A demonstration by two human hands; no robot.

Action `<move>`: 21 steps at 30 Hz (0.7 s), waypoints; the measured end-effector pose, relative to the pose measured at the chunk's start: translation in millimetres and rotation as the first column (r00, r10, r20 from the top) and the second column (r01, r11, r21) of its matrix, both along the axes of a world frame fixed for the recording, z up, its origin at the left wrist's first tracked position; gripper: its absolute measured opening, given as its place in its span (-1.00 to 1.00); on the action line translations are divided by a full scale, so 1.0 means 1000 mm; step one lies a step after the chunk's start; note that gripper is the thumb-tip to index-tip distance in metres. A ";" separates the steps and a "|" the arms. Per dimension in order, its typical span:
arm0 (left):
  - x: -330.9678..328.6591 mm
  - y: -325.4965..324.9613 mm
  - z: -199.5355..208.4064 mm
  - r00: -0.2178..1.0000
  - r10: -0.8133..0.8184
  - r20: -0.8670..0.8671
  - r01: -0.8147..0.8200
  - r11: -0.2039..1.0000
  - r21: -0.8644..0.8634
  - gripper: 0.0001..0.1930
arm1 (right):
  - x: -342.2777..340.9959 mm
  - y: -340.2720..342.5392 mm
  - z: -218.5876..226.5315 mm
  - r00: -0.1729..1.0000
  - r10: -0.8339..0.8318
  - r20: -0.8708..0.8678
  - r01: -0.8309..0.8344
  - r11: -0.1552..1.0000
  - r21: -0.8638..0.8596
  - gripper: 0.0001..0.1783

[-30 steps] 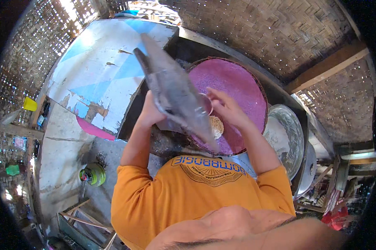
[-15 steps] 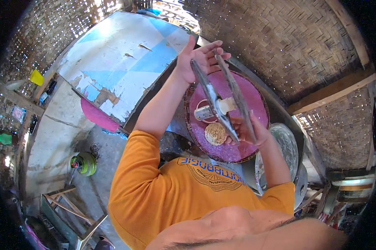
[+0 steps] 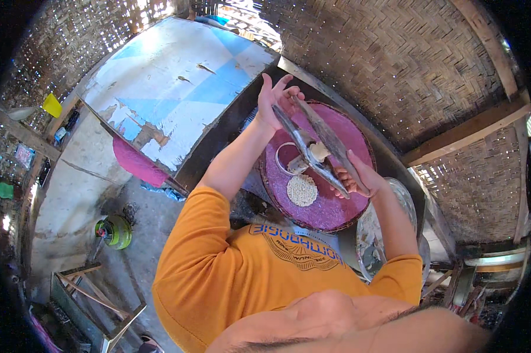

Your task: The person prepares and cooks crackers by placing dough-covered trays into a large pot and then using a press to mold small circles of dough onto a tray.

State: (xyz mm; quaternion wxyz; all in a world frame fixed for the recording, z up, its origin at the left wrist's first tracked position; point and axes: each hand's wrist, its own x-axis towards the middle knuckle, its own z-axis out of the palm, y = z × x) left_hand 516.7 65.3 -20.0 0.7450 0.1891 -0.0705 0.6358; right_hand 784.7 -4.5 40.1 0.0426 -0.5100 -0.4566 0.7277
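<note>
Woven walls (image 3: 406, 65) stand behind a purple tray (image 3: 336, 206). Both hands, left (image 3: 275, 100) and right (image 3: 356, 176), fingers curled, grip a grey bag's (image 3: 315, 144) ends, stretching it flat.

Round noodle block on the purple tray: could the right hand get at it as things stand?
Probably not right away. The right hand is gripping the lower end of the long grey sheet, which both hands hold above the purple tray. The noodle block lies uncovered just beside that hand, so freeing the grip would open the way.
</note>
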 end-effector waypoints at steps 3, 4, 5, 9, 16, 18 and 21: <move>-0.012 0.001 0.006 0.998 0.044 -0.044 -0.043 0.999 0.019 -0.44 | -0.014 -0.002 0.000 0.999 0.002 -0.044 0.000 0.999 0.048 -0.23; -0.016 0.003 0.008 0.998 0.044 -0.045 -0.043 0.999 0.020 -0.44 | -0.018 -0.001 -0.003 0.997 0.004 -0.075 0.002 0.997 0.079 -0.26; -0.020 0.004 0.010 0.997 0.055 -0.047 -0.054 0.998 0.017 -0.41 | -0.021 -0.001 -0.005 0.994 0.007 -0.105 0.005 0.994 0.111 -0.29; -0.024 0.010 0.018 0.996 0.074 -0.048 -0.073 0.997 0.008 -0.38 | -0.030 -0.002 0.003 0.998 -0.003 -0.070 0.019 0.974 0.228 -0.34; -0.013 0.021 0.010 0.998 0.032 -0.053 -0.031 0.999 0.030 -0.45 | -0.023 0.002 0.016 0.990 -0.054 0.127 -0.002 0.916 0.402 -0.41; -0.004 0.019 0.010 0.998 0.034 -0.057 -0.035 0.999 -0.022 -0.47 | -0.017 0.000 0.019 0.988 -0.062 0.144 -0.002 0.911 0.412 -0.42; 0.006 0.011 0.004 0.999 0.027 -0.041 -0.031 0.993 -0.114 -0.50 | -0.010 -0.007 0.018 0.975 -0.083 0.208 -0.012 0.907 0.420 -0.43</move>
